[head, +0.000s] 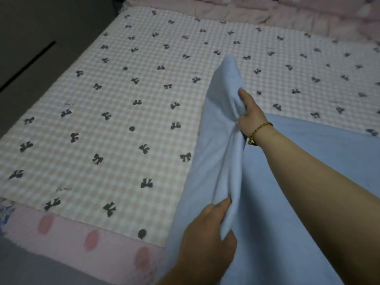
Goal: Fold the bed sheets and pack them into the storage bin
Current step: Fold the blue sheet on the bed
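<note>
Fingers (221,205) on the left hand (205,231) are curled tight round a bunched fold of the sheet (267,233), thumb underneath, so that's a solid pinch and nothing loose. The right hand (249,114) has its own fistful further up the same ridge of cloth. Its thumb lies along the fabric and I can't see the other fingers, they're wrapped in behind it. As for where we're at, honestly this looks like the early part of the job. The pale blue sheet is spread over the near right part of the cover (123,120) and spills off the cover's near edge toward the person. It isn't a neat rectangle yet, just one long gathered ridge held up between the two hands, with a loose peak of cloth sticking up past the right hand above the cover's middle. My guess is they're lining up an edge or a crease for a first fold. I can't see any finished fold, any other sheets or any bin, so the folding and all the packing look like they're left to do. Pose-wise, the right arm is stretched nearly straight, coming in over the cover's near right corner with the wrist reaching toward its middle, and there's a bracelet (263,126) on that wrist. The left hand sits close to the body, just off the cover's near edge, knuckles up. That puts the two grips well apart along the ridge, with the cloth between them hanging a bit slack and not pulled taut.
</note>
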`<state>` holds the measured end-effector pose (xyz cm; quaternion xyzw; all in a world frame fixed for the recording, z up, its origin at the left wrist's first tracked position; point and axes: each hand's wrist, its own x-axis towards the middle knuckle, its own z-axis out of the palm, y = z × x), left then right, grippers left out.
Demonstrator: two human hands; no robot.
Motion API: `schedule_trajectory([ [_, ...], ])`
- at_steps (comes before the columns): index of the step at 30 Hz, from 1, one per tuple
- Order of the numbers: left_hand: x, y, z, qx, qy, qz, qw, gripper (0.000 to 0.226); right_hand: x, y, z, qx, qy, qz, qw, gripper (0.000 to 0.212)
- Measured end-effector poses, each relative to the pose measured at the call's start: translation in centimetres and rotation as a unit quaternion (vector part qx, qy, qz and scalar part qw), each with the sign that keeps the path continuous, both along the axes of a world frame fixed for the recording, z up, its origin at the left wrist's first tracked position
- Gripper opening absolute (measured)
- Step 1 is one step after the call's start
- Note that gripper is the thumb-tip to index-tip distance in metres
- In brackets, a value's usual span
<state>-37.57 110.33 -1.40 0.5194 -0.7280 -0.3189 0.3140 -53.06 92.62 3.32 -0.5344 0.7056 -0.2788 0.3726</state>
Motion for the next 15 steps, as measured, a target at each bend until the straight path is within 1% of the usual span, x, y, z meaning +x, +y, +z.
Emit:
schedule_trajectory([
  [2,-5.4,2.2,0.3,0.004,-0.021,-0.022,1.000,0.048,-4.4,1.3,-0.3,-0.011,-0.009,-0.008,1.000,0.073],
  [5,-11.9,3.9,-0.9,-0.013,-0.030,-0.005,0.999,0.051,-9.9,2.9,-1.2,-0.020,-0.014,-0.030,0.999,0.072],
  [8,-16.4,5.3,-2.7,0.000,-0.097,-0.018,0.995,0.051,-14.3,4.3,-3.4,-0.004,-0.016,-0.048,0.999,0.073],
  [12,-19.7,7.0,-6.0,0.084,-0.155,-0.073,0.982,0.062,-18.1,7.0,-7.2,0.026,-0.043,-0.118,0.992,0.074],
  [14,-20.8,7.9,-7.5,0.071,-0.147,-0.093,0.982,0.056,-19.4,8.2,-8.8,0.042,-0.051,-0.146,0.987,0.073],
  [15,-21.1,8.2,-7.9,0.086,-0.153,-0.117,0.977,0.051,-20.0,8.6,-9.4,0.047,-0.055,-0.155,0.985,0.072],
])
